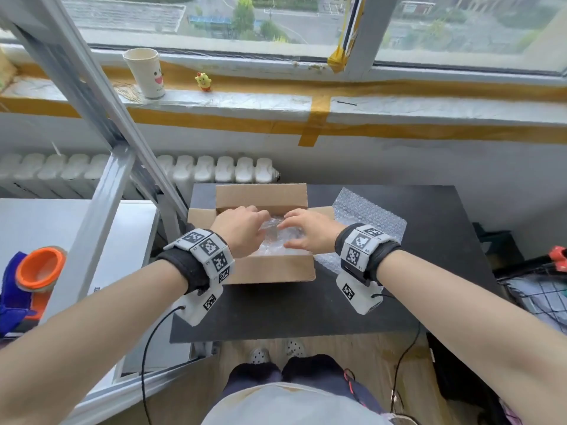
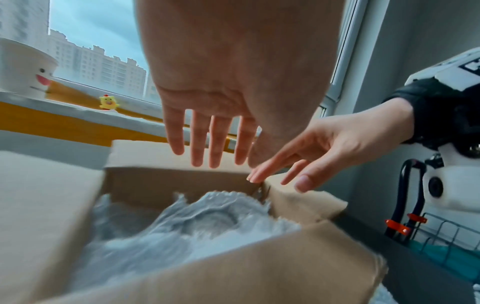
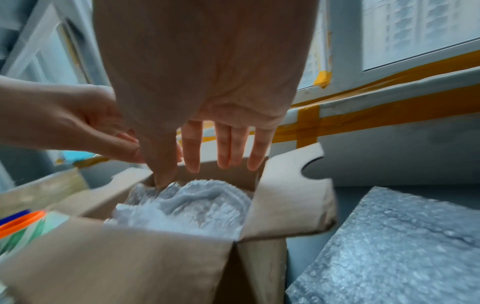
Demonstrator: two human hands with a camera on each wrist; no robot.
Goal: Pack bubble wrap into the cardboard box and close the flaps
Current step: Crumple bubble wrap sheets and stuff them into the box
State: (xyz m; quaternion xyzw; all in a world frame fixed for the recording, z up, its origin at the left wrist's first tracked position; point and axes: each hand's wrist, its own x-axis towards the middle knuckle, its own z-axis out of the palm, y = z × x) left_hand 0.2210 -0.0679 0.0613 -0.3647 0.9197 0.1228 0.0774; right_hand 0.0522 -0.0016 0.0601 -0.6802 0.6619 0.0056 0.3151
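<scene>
Nearest the person, the near flap [image 1: 270, 269] of the cardboard box [image 1: 201, 217] hangs outward toward them. The box sits on a black table [image 1: 306, 308] with its long axis running left to right, its mouth facing up and all four flaps open. Crumpled bubble wrap [image 1: 271, 242] lies inside it, below the rim.

Both hands are over the opening. The left hand [image 1: 239, 230] has its fingers straight and spread, gripping nothing; in its wrist view the fingers [image 2: 200, 139] point toward the far wall, clear of the wrap. The right hand [image 1: 310, 230] is likewise spread; whether its thumb [image 3: 162, 164] touches the wrap cannot be told. Both wrists carry bands with black-and-white square markers; their small letters are not readable.

Just right of the box, a flat bubble wrap sheet [image 1: 368, 216] lies on the table, partly under the right flap [image 3: 291, 197], which has a round notch in its edge.

Farther off, the far flap [image 1: 260, 194] stands upright. Beyond it is a white radiator [image 1: 214, 170], then the windowsill [image 1: 399, 105] edged with yellow tape [image 1: 319, 111]. On the sill stand a paper cup [image 1: 145, 72] printed with a smiling face and a small yellow chick figure [image 1: 203, 81].
</scene>
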